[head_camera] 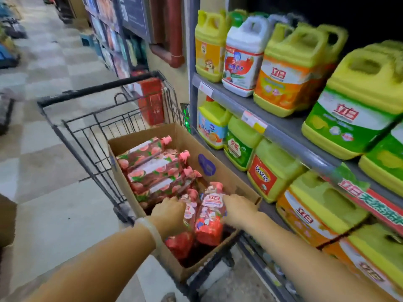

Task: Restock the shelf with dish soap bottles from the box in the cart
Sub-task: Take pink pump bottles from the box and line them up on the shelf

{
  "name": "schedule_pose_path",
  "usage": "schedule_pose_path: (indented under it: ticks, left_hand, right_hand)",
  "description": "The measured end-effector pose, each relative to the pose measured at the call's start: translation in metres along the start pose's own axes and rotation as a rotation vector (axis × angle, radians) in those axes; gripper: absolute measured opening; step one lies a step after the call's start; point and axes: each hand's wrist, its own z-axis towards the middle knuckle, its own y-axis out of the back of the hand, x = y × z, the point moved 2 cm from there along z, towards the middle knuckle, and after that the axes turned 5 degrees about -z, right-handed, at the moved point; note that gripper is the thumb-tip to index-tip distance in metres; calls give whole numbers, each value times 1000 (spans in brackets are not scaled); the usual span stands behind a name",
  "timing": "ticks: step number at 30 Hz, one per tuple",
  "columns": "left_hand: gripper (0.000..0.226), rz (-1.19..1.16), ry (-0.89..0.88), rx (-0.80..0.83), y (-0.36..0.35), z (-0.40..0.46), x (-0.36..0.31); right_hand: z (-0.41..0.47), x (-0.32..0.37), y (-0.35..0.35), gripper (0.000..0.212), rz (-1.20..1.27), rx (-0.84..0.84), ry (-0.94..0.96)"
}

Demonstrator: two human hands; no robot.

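An open cardboard box (226, 179) sits in a black wire cart (91, 127) beside the shelf (290, 136). Inside lie several pink dish soap bottles with peach print (152, 168), caps pointing right. Both my hands reach into the near end of the box. My left hand (169, 211) grips one pink bottle (189, 211) from its left side. My right hand (237, 210) grips another pink bottle (210, 216) from its right side. Both bottles are raised slightly above the box's bottom, side by side between my hands.
The shelf on the right is packed with large yellow, green and orange detergent jugs (290, 68) on several levels. A red box (152, 99) stands beyond the cart's far end. The tiled aisle floor (50, 171) opens to the left. A purple object (206, 165) lies against the box wall.
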Motion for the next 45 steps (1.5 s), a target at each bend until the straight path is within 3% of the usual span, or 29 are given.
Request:
schedule_pose_path:
  ticks: [3, 7, 9, 12, 15, 19, 24, 28, 34, 37, 41, 45]
  left_hand:
    - [54, -3, -55, 101, 0, 44, 23]
    - [36, -24, -131, 232, -13, 84, 31]
    - [30, -132, -137, 296, -19, 98, 29]
    - [38, -270, -158, 388, -31, 116, 22]
    - [46, -401, -163, 409, -46, 130, 13]
    - [31, -511, -99, 357, -62, 147, 1]
    - [69, -457, -91, 350, -82, 169, -2]
    - [64, -553, -44, 362, -85, 174, -1]
    - [93, -711, 63, 331, -98, 171, 8]
    - [78, -891, 107, 351, -79, 153, 4]
    - [61, -1166, 159, 458, -64, 133, 4]
    - [76, -1257, 72, 494, -33, 124, 4]
  right_hand:
    - [41, 8, -6, 49, 109, 54, -85]
    - [77, 15, -27, 58, 258, 134, -209]
    - [88, 14, -41, 68, 356, 137, -313]
    - [100, 7, -56, 78, 506, 117, -465]
    - [107, -4, -68, 76, 747, 108, -600]
    - [121, -12, -96, 73, 1082, 143, -669]
    - [132, -19, -118, 65, 1364, 220, -748]
    - [133, -25, -116, 53, 1440, 308, -753]
    - [134, -26, -117, 48, 1489, 253, -715]
    - [126, -28, -109, 30, 1551, 238, -627]
    - [118, -28, -92, 31, 1591, 194, -473]
    - [103, -26, -49, 26, 1590, 72, -316]
